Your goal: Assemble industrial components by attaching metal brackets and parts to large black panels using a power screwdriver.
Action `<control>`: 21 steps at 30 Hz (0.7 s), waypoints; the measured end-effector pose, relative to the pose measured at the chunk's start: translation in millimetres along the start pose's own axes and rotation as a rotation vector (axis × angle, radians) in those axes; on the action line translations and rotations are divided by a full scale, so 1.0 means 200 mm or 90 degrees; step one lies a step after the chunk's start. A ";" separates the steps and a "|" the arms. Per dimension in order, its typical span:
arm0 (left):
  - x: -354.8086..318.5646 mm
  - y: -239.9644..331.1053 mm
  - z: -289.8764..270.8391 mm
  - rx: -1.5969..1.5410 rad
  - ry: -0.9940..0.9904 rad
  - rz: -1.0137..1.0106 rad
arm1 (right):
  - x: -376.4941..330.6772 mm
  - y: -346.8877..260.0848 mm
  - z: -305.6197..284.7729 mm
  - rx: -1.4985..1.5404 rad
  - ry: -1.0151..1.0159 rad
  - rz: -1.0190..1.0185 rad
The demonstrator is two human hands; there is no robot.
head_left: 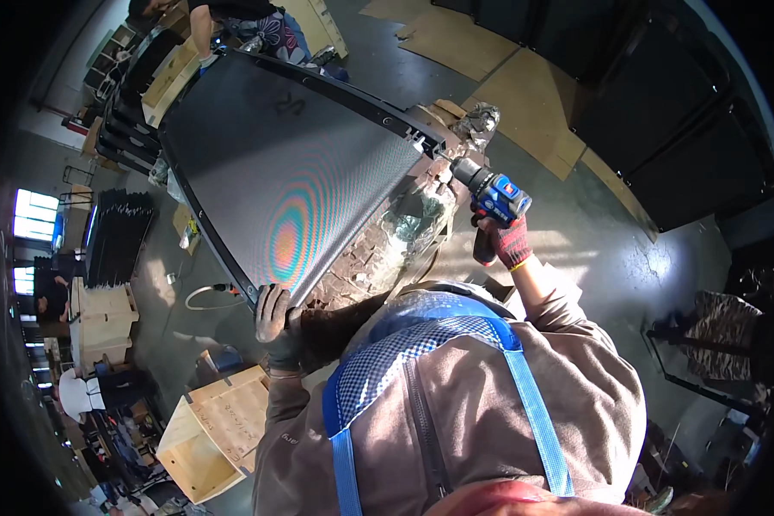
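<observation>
Holding a blue-and-black drill (500, 196) in my right hand (509, 242), red-and-black glove, fingers wrapped round the grip. Drill sits right of centre in frame, nose angled to the upper left, front end right by the right-hand corner of the dark panel (258, 146). Can't tell if the bit touches the frame there.

Panel fills the upper-left to centre area: black rim, fine mesh-like face, rainbow rings showing low on it.

Left hand (273, 316), grey glove, is at the panel's bottom corner, left of centre, fingers laid over the edge. Can't tell how tight; underside hidden.

Under the panel: work surface (378, 271) with a torn, patchy brown covering. Shiny crumpled wrap (480, 120) just beyond the panel's right corner. Thin hose (205, 297) with an orange fitting near my left hand.

Co-worker (241, 19) at top left, one hand at the panel's far end.

Rest: cardboard sheets (525, 95) on the floor, top right; more dark panels (654, 95) along the upper-right edge; wooden box (211, 430), lower left; camouflage cloth (722, 335), far right. I'm wearing a blue checked apron (439, 331), bottom centre.
</observation>
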State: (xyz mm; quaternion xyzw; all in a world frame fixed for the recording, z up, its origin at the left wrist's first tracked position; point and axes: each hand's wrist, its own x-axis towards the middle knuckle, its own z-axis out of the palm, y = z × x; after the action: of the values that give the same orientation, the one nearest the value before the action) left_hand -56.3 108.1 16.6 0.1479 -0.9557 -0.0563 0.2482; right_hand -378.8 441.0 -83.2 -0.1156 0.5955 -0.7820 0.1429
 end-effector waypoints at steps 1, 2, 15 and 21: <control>0.01 0.00 0.00 0.004 -0.006 0.000 | 0.02 0.04 -0.04 -0.149 -0.005 -0.061; 0.01 0.01 0.00 0.004 -0.004 -0.001 | 0.04 0.08 -0.09 -0.298 -0.009 -0.123; 0.01 -0.01 -0.02 -0.048 0.058 0.030 | 0.01 -0.12 -0.03 -0.527 -0.088 -0.313; 0.00 -0.04 -0.04 -0.070 0.046 0.044 | -0.14 -0.13 -0.01 -0.563 -0.096 -0.276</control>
State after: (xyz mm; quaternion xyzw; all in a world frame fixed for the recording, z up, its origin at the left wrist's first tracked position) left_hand -49.9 101.2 21.7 0.1031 -0.9460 -0.0948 0.2923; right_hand -356.4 459.4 -58.6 -0.3429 0.8203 -0.4556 -0.0431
